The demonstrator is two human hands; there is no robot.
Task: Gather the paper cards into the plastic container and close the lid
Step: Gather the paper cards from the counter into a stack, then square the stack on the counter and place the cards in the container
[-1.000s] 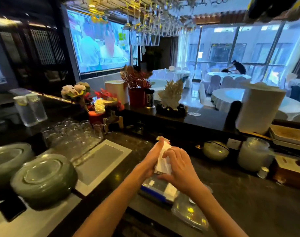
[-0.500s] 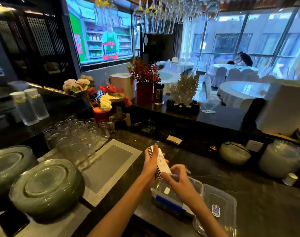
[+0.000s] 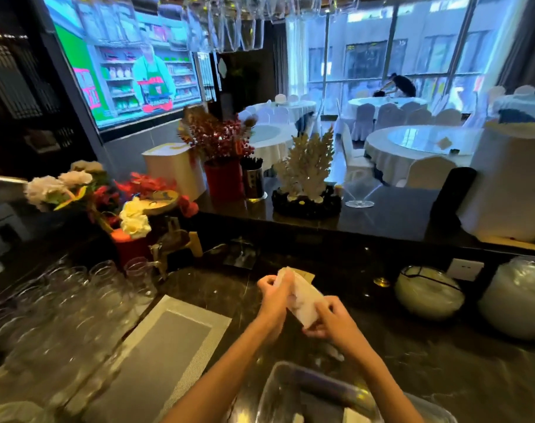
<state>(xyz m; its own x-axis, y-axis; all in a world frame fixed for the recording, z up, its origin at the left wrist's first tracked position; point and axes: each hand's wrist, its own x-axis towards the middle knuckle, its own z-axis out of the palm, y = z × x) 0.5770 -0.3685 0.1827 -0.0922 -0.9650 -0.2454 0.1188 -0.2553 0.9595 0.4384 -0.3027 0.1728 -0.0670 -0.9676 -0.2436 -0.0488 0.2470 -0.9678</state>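
A blurred white stack of paper cards (image 3: 299, 297) is held between both my hands above the dark counter. My left hand (image 3: 273, 296) grips its far left edge and my right hand (image 3: 328, 323) grips its near lower end. A single tan card (image 3: 305, 275) lies on the counter just behind the stack. The clear plastic container (image 3: 278, 389) sits at the bottom edge, below my hands, open, with a dark item inside. Its lid is not clearly visible.
Several upturned glasses (image 3: 77, 294) stand to the left beside a grey mat (image 3: 168, 346). A round lidded jar (image 3: 428, 293) and a large clear jar (image 3: 516, 296) sit at the right. Flower vases (image 3: 128, 239) line the raised bar ledge behind.
The camera tilted up, so the container dropped to the bottom edge. Both hands carried the card stack up and away from the container.
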